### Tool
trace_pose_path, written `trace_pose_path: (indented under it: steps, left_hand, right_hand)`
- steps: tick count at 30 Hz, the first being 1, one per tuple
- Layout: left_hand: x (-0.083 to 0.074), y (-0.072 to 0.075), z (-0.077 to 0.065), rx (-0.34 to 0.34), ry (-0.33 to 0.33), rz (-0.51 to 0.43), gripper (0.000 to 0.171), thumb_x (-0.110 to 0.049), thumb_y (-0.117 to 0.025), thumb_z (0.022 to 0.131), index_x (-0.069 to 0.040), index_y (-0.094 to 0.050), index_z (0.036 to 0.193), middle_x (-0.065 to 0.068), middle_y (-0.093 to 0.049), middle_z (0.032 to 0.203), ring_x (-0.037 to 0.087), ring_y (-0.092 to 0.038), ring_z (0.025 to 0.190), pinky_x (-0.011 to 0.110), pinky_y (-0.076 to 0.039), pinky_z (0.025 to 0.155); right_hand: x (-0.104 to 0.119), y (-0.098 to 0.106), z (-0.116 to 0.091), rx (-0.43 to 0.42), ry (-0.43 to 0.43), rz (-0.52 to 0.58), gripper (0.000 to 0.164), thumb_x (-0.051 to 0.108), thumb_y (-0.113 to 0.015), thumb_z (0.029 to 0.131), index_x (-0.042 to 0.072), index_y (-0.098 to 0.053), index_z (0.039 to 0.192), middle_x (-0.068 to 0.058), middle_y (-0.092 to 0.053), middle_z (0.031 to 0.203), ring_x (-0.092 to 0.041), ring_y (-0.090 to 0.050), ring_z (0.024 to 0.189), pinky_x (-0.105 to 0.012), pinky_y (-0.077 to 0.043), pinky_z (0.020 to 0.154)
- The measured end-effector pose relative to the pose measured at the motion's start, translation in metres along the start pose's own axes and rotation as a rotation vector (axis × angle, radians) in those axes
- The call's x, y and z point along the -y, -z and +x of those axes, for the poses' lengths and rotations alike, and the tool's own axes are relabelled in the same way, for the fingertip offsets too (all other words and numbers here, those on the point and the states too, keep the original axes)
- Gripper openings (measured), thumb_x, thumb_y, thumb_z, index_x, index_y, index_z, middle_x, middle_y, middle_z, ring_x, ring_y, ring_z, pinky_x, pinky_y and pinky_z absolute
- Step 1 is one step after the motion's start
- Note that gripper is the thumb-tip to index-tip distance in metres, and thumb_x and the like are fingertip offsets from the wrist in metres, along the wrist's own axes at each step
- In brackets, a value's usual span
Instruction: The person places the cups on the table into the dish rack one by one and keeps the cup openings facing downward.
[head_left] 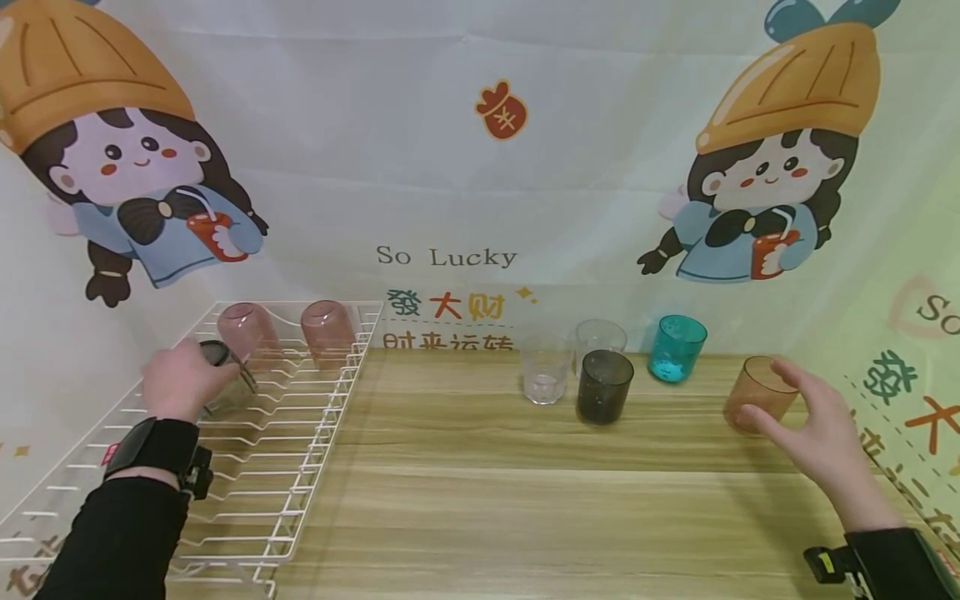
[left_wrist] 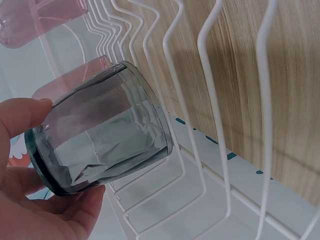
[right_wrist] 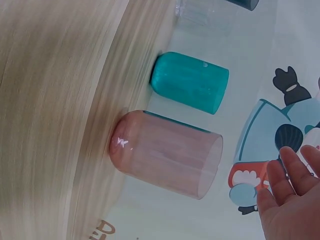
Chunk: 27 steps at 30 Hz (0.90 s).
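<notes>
My left hand grips a smoky grey glass by its thick base, thumb on one side and fingers on the other. That glass is tilted with its rim pointing down toward the wires of the white rack. Behind it in the rack, two pink glasses stand upside down. On the right, my right hand reaches beside an amber-pink glass, fingers and thumb spread. The right wrist view has the fingers apart from that glass, which stands upright on the table.
Left of the amber-pink glass stands a teal glass. A dark grey glass and two clear glasses are grouped near the middle back of the wooden table. A printed cloth hangs close behind them.
</notes>
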<state>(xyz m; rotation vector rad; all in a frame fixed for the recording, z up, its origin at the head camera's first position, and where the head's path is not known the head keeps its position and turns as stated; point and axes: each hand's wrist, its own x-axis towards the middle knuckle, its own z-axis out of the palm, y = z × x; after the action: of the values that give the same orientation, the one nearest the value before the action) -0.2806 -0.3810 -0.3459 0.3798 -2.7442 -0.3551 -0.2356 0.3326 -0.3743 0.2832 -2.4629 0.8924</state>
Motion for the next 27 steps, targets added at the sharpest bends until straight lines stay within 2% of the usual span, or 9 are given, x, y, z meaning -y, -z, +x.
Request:
trace_pose_path:
  steps: [11, 17, 22, 27]
  left_hand:
    - [-0.0003, -0.0011, 0.0024, 0.004, -0.007, -0.018, 0.054, -0.036, -0.066, 0.082, 0.015, -0.054, 0.096, 0.030, -0.055, 0.082, 0.040, -0.049, 0.072, 0.035, -0.033, 0.047]
    - [-0.0007, -0.0014, 0.0011, 0.006, 0.001, -0.011, 0.056, -0.036, -0.067, 0.082, 0.016, -0.054, 0.098, 0.032, -0.055, 0.085, 0.041, -0.050, 0.075, 0.038, -0.035, 0.050]
    - [-0.0003, 0.0003, -0.0004, 0.009, 0.017, 0.000, 0.066, -0.042, -0.067, 0.081, 0.018, -0.051, 0.102, 0.034, -0.052, 0.089, 0.044, -0.049, 0.079, 0.041, -0.038, 0.051]
    - [-0.0005, 0.0053, -0.0012, 0.046, 0.041, -0.017, 0.074, -0.049, -0.063, 0.082, 0.018, -0.047, 0.107, 0.036, -0.049, 0.094, 0.047, -0.047, 0.086, 0.046, -0.041, 0.055]
  right_hand:
    - [-0.0008, -0.0001, -0.0003, -0.007, 0.005, -0.007, 0.072, 0.019, -0.072, 0.084, -0.004, -0.036, 0.142, -0.033, -0.045, 0.135, -0.052, -0.040, 0.117, -0.062, -0.029, 0.100]
    - [-0.0007, 0.0027, -0.0005, 0.011, -0.017, 0.004, 0.073, 0.020, -0.070, 0.085, -0.005, -0.034, 0.142, -0.035, -0.041, 0.136, -0.054, -0.037, 0.119, -0.068, -0.028, 0.093]
    - [-0.0008, 0.0032, 0.0007, 0.000, -0.003, -0.003, 0.072, 0.019, -0.070, 0.085, -0.005, -0.034, 0.142, -0.034, -0.042, 0.136, -0.054, -0.037, 0.118, -0.068, -0.027, 0.094]
    - [-0.0013, 0.0029, 0.0017, -0.020, 0.021, -0.012, 0.071, 0.017, -0.070, 0.084, -0.006, -0.035, 0.141, -0.034, -0.043, 0.135, -0.054, -0.039, 0.118, -0.066, -0.028, 0.096]
